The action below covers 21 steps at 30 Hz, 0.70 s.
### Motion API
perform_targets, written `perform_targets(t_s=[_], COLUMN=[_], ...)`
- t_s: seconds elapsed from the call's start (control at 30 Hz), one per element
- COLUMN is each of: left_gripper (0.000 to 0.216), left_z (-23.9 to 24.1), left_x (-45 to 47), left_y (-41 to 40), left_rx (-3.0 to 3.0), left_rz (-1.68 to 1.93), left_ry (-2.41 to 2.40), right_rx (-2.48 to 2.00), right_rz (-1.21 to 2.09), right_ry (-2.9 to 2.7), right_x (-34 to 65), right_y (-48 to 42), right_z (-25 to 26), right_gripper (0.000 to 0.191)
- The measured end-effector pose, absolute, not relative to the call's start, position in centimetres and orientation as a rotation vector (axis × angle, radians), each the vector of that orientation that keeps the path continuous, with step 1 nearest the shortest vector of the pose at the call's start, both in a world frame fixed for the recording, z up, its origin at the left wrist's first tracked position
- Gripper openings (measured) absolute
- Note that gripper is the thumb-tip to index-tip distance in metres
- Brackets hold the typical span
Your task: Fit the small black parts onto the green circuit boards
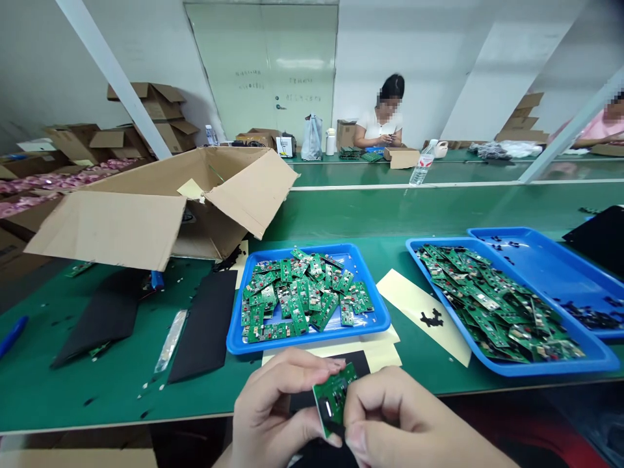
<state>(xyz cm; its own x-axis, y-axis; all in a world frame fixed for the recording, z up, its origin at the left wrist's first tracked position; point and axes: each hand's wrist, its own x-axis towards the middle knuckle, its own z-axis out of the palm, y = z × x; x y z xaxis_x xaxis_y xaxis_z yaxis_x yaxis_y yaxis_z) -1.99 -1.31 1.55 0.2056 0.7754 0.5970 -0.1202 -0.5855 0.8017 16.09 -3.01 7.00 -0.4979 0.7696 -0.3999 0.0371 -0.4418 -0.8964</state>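
Observation:
A small green circuit board [335,396] with a black part on its face is held up at the table's front edge. My left hand [277,406] grips it by its edges, fingers on top and thumb below. Close against the board's right side, my right hand [390,413] is closed, thumb and forefinger pressed together. Its fingers cover part of the board, and what they pinch is hidden. Just beyond my hands stands a blue tray [235,338] with a loose layer of green circuit boards [302,289].
On the right, a second blue tray [602,361] is heaped with boards, beside another tray [536,250] with small black parts. More black pieces [431,318] lie on yellow paper [402,292]. An open cardboard box [112,224] stands at left. Across the bench, a person [383,123] sits working.

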Motion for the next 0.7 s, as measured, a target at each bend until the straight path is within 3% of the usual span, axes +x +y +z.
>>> perform_targets(t_s=[0.13, 0.43, 0.7], left_gripper=[0.03, 0.036, 0.036], left_z=[1.7, 2.0, 2.0], left_x=[-2.2, -2.0, -2.0], left_y=[-1.1, -1.5, -2.0], left_rx=[1.76, 1.823, 1.767], left_rz=[1.442, 1.427, 1.439], left_ry=[0.572, 0.584, 0.58], right_rx=[-1.249, -1.188, -1.072], right_rz=[1.979, 1.359, 1.152], right_ry=[-1.332, -1.872, -1.971], right_x=[16.2, 16.4, 16.2], right_y=[-2.9, -2.7, -2.7], right_z=[7.0, 6.2, 5.6], right_gripper=[0.012, 0.018, 0.017])
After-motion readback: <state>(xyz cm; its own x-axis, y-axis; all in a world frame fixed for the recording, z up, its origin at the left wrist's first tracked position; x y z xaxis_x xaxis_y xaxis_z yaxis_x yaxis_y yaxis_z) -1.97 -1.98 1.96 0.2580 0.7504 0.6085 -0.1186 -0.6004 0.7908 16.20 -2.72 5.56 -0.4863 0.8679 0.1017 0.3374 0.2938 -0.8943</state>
